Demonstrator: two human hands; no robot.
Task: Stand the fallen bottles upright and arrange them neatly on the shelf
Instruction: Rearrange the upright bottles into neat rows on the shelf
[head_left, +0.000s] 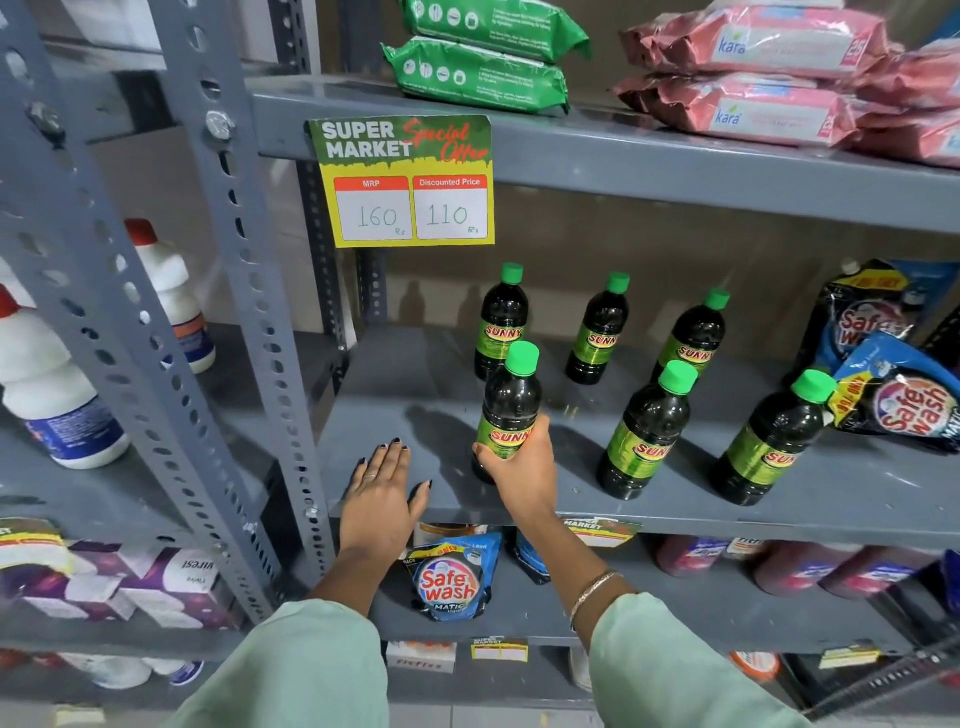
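Grey metal shelf (675, 514): six dark green-capped bottles (644, 431) standing upright; blue soap pouches (904, 400) at right end.

Bottles (510, 410): SUNNY. Price sign (407, 182): SUPER MARKET, MRP 160, Discounted Price 110. Pouch (451, 577): Safewash.

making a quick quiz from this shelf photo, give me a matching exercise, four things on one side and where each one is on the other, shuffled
Things:
1. green packs
2. white bottles
3. Sunny bottle with the right hand around it
4. price sign

Places:
A. hanging from the edge of the top shelf
B. front left of the middle shelf
C. lying on the top shelf
D. in the next rack, to the left

Pairs: 1-C, 2-D, 3-B, 4-A
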